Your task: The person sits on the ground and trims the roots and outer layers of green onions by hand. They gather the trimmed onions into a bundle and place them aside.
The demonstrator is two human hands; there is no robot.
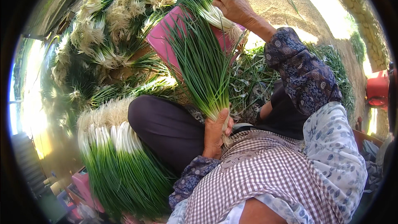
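head view of a seated person sorting green onions outdoors. the left hand is closed in a fist around the white root end of one bunch of green onions, held above the lap so that its leaves fan up and away from the body. the right hand reaches forward, fingers curled around the white end of a second, smaller bunch that lies over a pink board. judged from how things lie, the work is well advanced: a neat stack of finished onions rests at the person's left with roots aligned, and a large heap of bundles with pale root tufts is piled beyond the knee. loose leaves and trimmings cover the ground at the right, which suggests some onions are not yet gathered; how many cannot be told. count: two hands, each closed on one bunch; one pink board; one neat stack; one heap, its bundles too overlapped to number, though at least five root clusters show. a red container stands at the far right edge.
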